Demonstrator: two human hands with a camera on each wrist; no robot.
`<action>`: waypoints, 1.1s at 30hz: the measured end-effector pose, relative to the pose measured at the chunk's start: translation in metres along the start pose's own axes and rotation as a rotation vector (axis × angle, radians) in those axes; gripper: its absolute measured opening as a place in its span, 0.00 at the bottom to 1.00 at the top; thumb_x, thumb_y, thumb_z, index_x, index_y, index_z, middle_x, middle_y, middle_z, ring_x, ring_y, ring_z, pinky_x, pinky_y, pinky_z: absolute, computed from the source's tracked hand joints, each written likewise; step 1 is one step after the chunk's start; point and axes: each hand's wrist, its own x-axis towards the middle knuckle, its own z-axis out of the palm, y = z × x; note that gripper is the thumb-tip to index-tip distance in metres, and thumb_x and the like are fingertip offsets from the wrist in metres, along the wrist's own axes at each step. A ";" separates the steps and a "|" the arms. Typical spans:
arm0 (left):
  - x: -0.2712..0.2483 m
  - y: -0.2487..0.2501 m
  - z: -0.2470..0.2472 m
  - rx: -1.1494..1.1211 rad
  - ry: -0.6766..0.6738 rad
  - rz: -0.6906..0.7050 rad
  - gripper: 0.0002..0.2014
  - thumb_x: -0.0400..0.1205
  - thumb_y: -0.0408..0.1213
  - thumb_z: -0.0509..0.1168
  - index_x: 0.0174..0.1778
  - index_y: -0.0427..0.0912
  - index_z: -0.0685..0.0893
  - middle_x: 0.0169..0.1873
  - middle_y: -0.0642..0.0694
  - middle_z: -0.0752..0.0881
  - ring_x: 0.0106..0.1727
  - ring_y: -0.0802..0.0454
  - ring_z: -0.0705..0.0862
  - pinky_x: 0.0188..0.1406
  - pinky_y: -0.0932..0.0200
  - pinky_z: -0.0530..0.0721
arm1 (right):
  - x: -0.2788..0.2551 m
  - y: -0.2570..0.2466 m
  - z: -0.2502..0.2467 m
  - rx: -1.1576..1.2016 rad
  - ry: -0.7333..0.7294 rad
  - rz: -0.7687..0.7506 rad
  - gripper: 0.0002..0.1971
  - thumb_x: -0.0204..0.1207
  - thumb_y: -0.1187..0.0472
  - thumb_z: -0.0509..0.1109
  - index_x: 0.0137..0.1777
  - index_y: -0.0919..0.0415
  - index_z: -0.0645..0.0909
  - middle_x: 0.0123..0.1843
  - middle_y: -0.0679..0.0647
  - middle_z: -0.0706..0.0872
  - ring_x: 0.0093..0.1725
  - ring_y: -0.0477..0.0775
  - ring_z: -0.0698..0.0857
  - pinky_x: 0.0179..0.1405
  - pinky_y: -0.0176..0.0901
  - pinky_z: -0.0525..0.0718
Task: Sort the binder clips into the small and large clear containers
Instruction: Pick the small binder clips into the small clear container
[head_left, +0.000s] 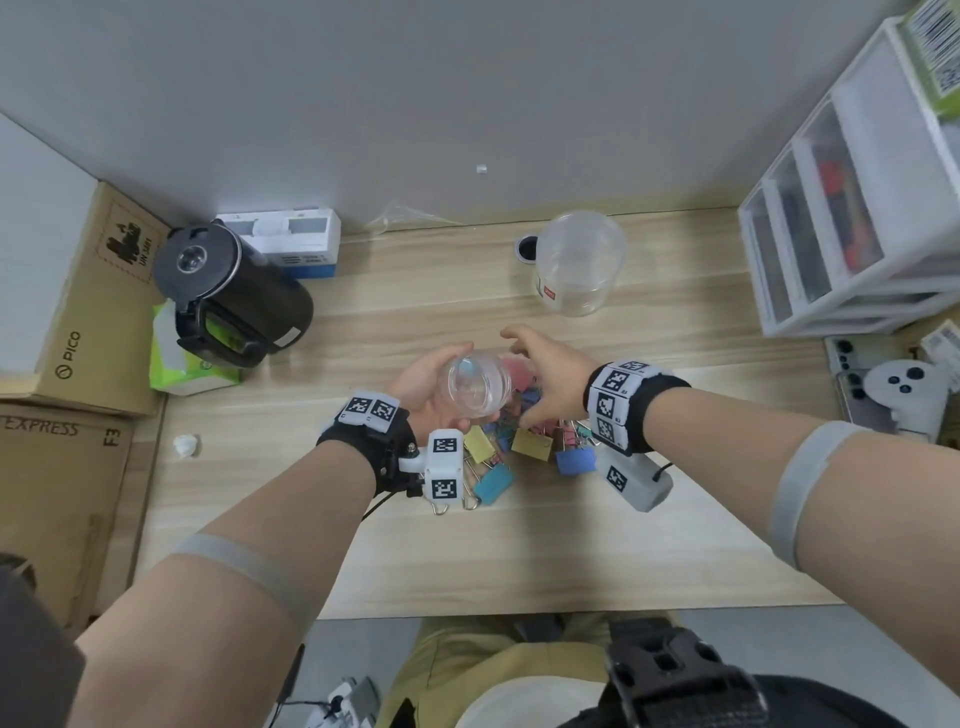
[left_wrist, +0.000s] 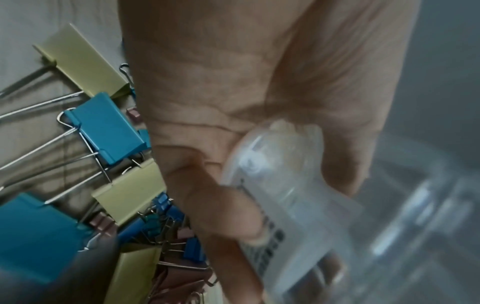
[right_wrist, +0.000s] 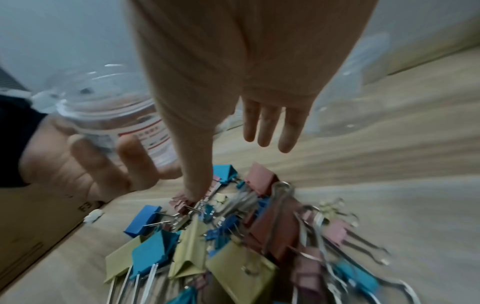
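Holding the small clear container (head_left: 479, 383) in our left hand (head_left: 422, 387), we have it tipped on its side above the pile of binder clips (head_left: 524, 441), fingers and thumb curled round its wall; the left wrist view shows that grip wrapped on the clear plastic (left_wrist: 280, 185), though blurred. Our right hand (head_left: 545, 382) reaches down beside it with fingers spread and relaxed, grasping nothing, the thumb tip touching a small pink clip (right_wrist: 182, 202) at the far side of the heap while the other fingers (right_wrist: 267, 127) hang clear above the table (head_left: 519, 561). The clips, yellow, blue, teal and pink in two sizes, lie heaped near the middle of the table. The large clear container (head_left: 577, 262) stands upright toward the far edge, well apart from the pile, just beside a round cable hole (head_left: 528, 248).
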 end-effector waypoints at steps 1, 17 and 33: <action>0.001 -0.002 -0.003 -0.012 0.013 -0.003 0.26 0.81 0.57 0.65 0.65 0.41 0.85 0.60 0.31 0.85 0.42 0.37 0.87 0.19 0.61 0.78 | -0.002 0.009 0.001 -0.015 0.008 0.047 0.58 0.56 0.58 0.89 0.83 0.53 0.56 0.80 0.57 0.69 0.75 0.58 0.75 0.71 0.53 0.79; 0.035 -0.026 -0.006 0.013 0.118 -0.063 0.35 0.77 0.59 0.71 0.75 0.40 0.80 0.55 0.36 0.88 0.40 0.36 0.91 0.18 0.62 0.79 | -0.017 0.069 0.014 -0.133 -0.169 0.332 0.47 0.58 0.51 0.85 0.75 0.56 0.64 0.66 0.56 0.74 0.57 0.58 0.82 0.57 0.54 0.85; 0.039 -0.017 0.009 0.063 0.074 -0.080 0.23 0.81 0.58 0.66 0.55 0.41 0.88 0.41 0.39 0.89 0.34 0.41 0.89 0.19 0.62 0.79 | -0.016 0.076 0.015 0.062 -0.069 0.212 0.28 0.67 0.69 0.77 0.68 0.55 0.77 0.43 0.52 0.92 0.44 0.49 0.89 0.46 0.40 0.86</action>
